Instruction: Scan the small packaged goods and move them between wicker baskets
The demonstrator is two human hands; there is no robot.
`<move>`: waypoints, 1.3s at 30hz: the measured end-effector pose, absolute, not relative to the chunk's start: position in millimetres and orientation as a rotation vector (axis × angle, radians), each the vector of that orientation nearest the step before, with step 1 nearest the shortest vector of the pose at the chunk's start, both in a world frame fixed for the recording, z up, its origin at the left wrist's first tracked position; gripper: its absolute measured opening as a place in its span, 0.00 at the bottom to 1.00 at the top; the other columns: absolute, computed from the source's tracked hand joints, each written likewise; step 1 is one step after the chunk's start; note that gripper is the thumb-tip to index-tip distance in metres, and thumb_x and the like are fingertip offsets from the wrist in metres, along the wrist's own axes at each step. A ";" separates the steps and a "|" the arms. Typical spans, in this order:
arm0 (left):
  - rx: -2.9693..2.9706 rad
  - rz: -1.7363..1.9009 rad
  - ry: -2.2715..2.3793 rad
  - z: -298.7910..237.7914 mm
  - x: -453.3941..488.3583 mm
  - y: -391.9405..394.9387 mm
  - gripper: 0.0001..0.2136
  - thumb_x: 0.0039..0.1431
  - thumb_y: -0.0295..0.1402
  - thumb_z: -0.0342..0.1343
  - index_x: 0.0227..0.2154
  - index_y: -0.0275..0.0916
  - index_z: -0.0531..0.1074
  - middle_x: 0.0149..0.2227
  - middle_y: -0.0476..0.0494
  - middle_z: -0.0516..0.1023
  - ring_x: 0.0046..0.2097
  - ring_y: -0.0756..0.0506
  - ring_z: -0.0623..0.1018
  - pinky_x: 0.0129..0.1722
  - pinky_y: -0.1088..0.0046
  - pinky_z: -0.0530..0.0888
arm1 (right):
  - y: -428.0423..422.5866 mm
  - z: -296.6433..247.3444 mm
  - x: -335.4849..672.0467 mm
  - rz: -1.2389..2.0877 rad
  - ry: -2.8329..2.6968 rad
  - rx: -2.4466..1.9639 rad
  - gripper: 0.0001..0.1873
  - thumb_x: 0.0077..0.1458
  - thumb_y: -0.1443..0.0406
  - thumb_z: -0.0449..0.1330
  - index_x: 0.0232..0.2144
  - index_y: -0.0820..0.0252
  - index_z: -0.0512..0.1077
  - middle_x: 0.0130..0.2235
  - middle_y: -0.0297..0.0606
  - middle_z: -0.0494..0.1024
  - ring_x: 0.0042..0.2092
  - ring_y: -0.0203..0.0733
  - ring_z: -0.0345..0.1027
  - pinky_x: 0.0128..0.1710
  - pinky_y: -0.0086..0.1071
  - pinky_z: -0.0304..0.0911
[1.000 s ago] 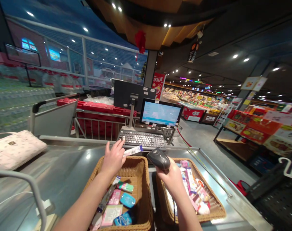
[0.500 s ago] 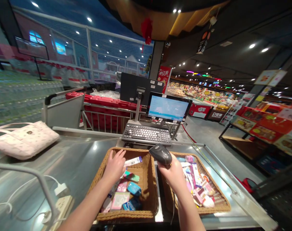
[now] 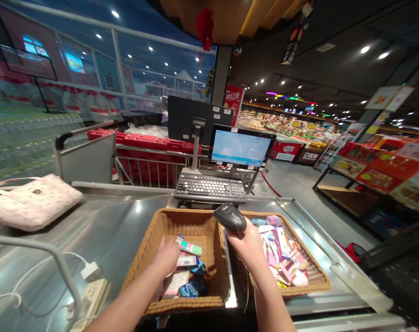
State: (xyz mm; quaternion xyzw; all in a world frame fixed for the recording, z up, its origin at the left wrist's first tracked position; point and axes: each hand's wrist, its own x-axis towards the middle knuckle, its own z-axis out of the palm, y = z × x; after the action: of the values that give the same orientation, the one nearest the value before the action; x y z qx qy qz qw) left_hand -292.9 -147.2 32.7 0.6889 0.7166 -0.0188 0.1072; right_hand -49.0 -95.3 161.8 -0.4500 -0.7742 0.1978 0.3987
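Observation:
In my right hand [image 3: 249,242] is a black handheld barcode scanner [image 3: 230,217], held above the gap between two wicker baskets. My left hand [image 3: 168,254] is down inside the left basket [image 3: 140,256], fingers curled among small packages. Against its fingertips lie a green and pink packet [image 3: 191,248] and a white box [image 3: 186,262] with a blue end. Whether the fingers grip one of these is hidden. Blue packs [image 3: 191,288] and a pale box [image 3: 176,282] lie below. The right basket [image 3: 316,276] holds many small boxed and wrapped goods [image 3: 281,249].
Beyond the baskets stand a keyboard [image 3: 209,188] and a lit screen [image 3: 240,146]. A pink handbag [image 3: 36,203] rests on the metal counter [image 3: 109,230] at left. Nearer me are a grey curved tube [image 3: 62,260], a power strip [image 3: 91,299] and white cables.
My left hand has lowered into the left basket and its spread fingers have curled. The white box has gone from the upper part down over the blue pack. The scanner stays put.

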 end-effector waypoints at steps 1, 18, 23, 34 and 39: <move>2.009 -0.088 2.103 29.6 -292.6 -147.9 0.19 0.43 0.28 0.58 0.42 0.38 0.78 0.52 0.30 0.77 0.59 0.33 0.71 0.64 0.46 0.52 | -95.4 161.4 -47.3 0.502 -1.952 -1.149 0.14 0.49 0.64 0.58 0.39 0.61 0.75 0.39 0.42 0.79 0.41 0.49 0.73 0.43 0.38 0.67; 2.158 0.341 1.877 77.2 -188.0 -86.0 0.24 0.56 0.47 0.53 0.53 0.42 0.71 0.68 0.36 0.54 0.69 0.36 0.51 0.65 0.44 0.48 | -89.5 170.0 69.8 0.324 -1.697 -1.433 0.12 0.47 0.59 0.59 0.32 0.60 0.75 0.33 0.43 0.79 0.36 0.50 0.73 0.38 0.39 0.68; 2.179 0.460 1.677 81.0 -113.2 -55.5 0.29 0.57 0.52 0.51 0.58 0.42 0.66 0.69 0.34 0.52 0.70 0.34 0.50 0.65 0.42 0.47 | -82.7 174.7 112.6 0.258 -1.594 -1.487 0.14 0.47 0.58 0.60 0.34 0.61 0.75 0.32 0.42 0.79 0.36 0.49 0.73 0.38 0.38 0.68; 2.316 0.476 1.695 76.1 22.8 -0.1 0.30 0.60 0.55 0.44 0.46 0.33 0.76 0.64 0.26 0.62 0.67 0.29 0.57 0.64 0.40 0.49 | -63.8 182.4 171.3 0.224 -1.499 -1.492 0.12 0.46 0.59 0.60 0.31 0.61 0.75 0.31 0.40 0.80 0.33 0.47 0.73 0.36 0.37 0.68; 2.384 0.416 1.741 62.1 47.4 12.3 0.24 0.56 0.51 0.52 0.46 0.39 0.77 0.61 0.30 0.67 0.67 0.29 0.56 0.66 0.45 0.45 | -57.1 178.1 191.1 0.233 -1.463 -1.496 0.14 0.46 0.59 0.61 0.34 0.62 0.75 0.33 0.42 0.81 0.34 0.48 0.74 0.36 0.37 0.68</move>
State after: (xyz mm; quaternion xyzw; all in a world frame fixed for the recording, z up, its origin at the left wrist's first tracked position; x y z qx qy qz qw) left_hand 47.4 12.3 62.1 0.7971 0.5822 0.1391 0.0802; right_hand 191.1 -57.1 178.1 -0.6174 -0.6036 0.0961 0.4952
